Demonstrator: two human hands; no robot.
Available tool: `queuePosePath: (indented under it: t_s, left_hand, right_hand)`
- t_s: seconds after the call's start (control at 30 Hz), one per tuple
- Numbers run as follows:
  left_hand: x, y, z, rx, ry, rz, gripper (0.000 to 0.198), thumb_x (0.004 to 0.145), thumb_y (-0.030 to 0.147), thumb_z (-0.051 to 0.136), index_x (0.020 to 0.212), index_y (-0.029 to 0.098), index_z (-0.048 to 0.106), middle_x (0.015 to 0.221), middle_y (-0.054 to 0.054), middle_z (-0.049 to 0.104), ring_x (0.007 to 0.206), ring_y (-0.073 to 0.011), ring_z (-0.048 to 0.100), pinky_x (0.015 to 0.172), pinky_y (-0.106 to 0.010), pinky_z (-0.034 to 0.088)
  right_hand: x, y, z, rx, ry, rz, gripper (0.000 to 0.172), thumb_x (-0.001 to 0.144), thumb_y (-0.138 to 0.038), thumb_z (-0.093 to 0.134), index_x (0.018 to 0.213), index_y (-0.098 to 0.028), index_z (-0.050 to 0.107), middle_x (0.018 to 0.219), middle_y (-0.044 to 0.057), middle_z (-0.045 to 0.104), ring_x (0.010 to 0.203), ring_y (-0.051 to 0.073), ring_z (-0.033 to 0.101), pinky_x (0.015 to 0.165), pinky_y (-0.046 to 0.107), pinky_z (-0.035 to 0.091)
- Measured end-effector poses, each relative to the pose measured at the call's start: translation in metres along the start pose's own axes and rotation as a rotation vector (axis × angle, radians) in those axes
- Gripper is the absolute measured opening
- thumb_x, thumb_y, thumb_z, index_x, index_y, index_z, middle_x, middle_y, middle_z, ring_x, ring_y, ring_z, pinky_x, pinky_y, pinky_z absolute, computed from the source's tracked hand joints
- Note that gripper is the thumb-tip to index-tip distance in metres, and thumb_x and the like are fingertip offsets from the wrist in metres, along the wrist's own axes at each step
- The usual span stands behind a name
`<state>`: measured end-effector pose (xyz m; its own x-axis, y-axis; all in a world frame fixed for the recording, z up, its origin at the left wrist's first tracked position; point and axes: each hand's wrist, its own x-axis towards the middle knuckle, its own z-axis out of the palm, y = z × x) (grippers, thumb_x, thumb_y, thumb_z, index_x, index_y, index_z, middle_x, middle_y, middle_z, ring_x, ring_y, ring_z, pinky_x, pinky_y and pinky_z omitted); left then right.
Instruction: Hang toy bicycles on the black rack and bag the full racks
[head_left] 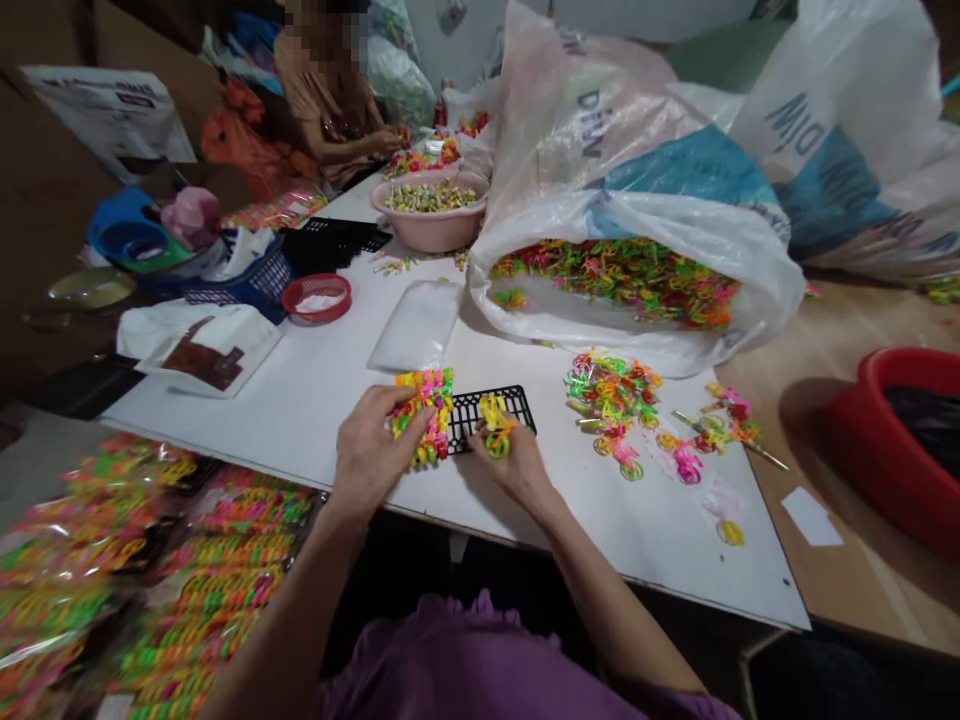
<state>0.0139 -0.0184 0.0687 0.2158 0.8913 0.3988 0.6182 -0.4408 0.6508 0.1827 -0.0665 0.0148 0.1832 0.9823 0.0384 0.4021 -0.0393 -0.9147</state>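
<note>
A black plastic grid tray point(466, 408) lies on the white table near its front edge. Rows of colourful small plastic pieces point(427, 385) fill its left part. My left hand point(375, 440) is curved over these pieces, thumb and fingers holding them from the left side. Over the tray's right part, my right hand point(514, 465) pinches a yellow, green and orange piece point(497, 432). Just right of the tray sits a loose pile of similar pieces point(615, 395), with a few more scattered further right.
A big white bag point(630, 320) of pieces lies open behind the pile. Further back stand a pink basin point(435, 230) and a seated person point(337, 110). A red basket point(316, 300), blue basket point(247, 275) and packed trays point(217, 550) are left; a red tub point(892, 450) is right.
</note>
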Motion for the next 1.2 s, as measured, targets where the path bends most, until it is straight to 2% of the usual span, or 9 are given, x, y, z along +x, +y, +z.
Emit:
queuePosePath:
  t_s: [0.17,0.37,0.5,0.7,0.8,0.93,1.07,1.13,1.2]
  left_hand:
    - [-0.03,-0.01,0.023,0.328,-0.177,0.35,0.024,0.086,0.021,0.047,0.106,0.015,0.059,0.102,-0.008,0.063,0.099,-0.022,0.055,0.09,-0.036,0.042]
    - [-0.036,-0.012,0.036,0.333,-0.186,0.357,0.023,0.086,0.024,0.051,0.106,0.015,0.058,0.099,-0.008,0.063,0.094,-0.0212,0.056,0.089,-0.036,0.044]
    - [-0.036,-0.013,0.035,0.283,-0.217,0.37,0.025,0.086,0.03,0.051,0.106,0.017,0.058,0.099,-0.007,0.064,0.094,-0.0195,0.057,0.09,-0.036,0.045]
    - [-0.041,-0.02,0.039,0.276,-0.143,0.445,0.02,0.089,0.02,0.046,0.102,0.019,0.061,0.094,-0.005,0.067,0.089,-0.0181,0.059,0.087,-0.035,0.045]
    - [-0.05,-0.017,0.036,0.285,-0.175,0.509,0.02,0.088,0.018,0.048,0.102,0.019,0.061,0.092,-0.004,0.067,0.087,-0.0172,0.059,0.085,-0.032,0.045]
    - [-0.051,-0.002,0.022,0.282,-0.157,0.49,0.017,0.087,0.02,0.049,0.098,0.018,0.062,0.091,-0.004,0.066,0.088,-0.0171,0.059,0.085,-0.031,0.044]
    - [-0.023,-0.005,0.012,0.37,-0.044,0.285,0.026,0.084,0.031,0.055,0.104,0.016,0.061,0.098,-0.008,0.062,0.095,-0.0222,0.056,0.083,-0.036,0.042]
    - [-0.01,-0.013,0.013,0.404,-0.136,0.2,0.025,0.083,0.034,0.055,0.1,0.016,0.062,0.096,-0.008,0.061,0.092,-0.0232,0.055,0.079,-0.037,0.042]
    - [-0.004,-0.021,0.017,0.384,-0.227,0.158,0.021,0.084,0.035,0.054,0.093,0.018,0.063,0.092,-0.007,0.061,0.089,-0.022,0.055,0.078,-0.036,0.043]
  right_hand:
    - [-0.001,0.026,0.04,0.033,0.028,0.01,0.016,0.078,-0.028,0.052,0.088,-0.016,0.058,0.079,0.004,0.062,0.067,0.015,0.055,0.062,0.025,0.042]
    - [-0.002,0.03,0.044,-0.245,-0.002,-0.182,0.016,0.073,-0.011,0.043,0.083,-0.017,0.053,0.081,0.004,0.054,0.073,0.016,0.05,0.066,0.027,0.04]
    - [-0.003,0.026,0.041,-0.424,-0.122,-0.153,0.023,0.075,-0.01,0.043,0.095,-0.016,0.052,0.09,0.007,0.054,0.077,0.017,0.05,0.068,0.028,0.041]
    - [0.0,0.016,0.043,-0.549,-0.241,-0.095,0.019,0.08,-0.011,0.042,0.096,-0.014,0.053,0.088,0.009,0.058,0.073,0.018,0.053,0.064,0.027,0.039]
    - [-0.009,0.018,0.032,-0.461,-0.285,-0.132,0.013,0.081,-0.013,0.044,0.09,-0.014,0.054,0.085,0.007,0.058,0.073,0.017,0.053,0.064,0.026,0.039]
    - [-0.012,0.024,-0.014,-0.23,-0.358,-0.131,0.014,0.082,-0.017,0.049,0.091,-0.017,0.059,0.081,0.003,0.06,0.074,0.014,0.055,0.066,0.024,0.04]
    - [0.009,0.02,-0.057,-0.19,-0.09,-0.043,0.017,0.083,-0.025,0.052,0.096,-0.018,0.06,0.082,0.003,0.063,0.074,0.015,0.056,0.069,0.027,0.043]
    - [0.017,0.01,-0.059,-0.181,-0.028,-0.075,0.016,0.084,-0.026,0.053,0.096,-0.018,0.061,0.083,0.003,0.063,0.074,0.016,0.057,0.07,0.028,0.044]
    - [0.021,-0.003,-0.047,-0.171,-0.07,-0.177,0.016,0.084,-0.026,0.054,0.097,-0.019,0.06,0.087,0.004,0.061,0.078,0.015,0.057,0.073,0.027,0.044]
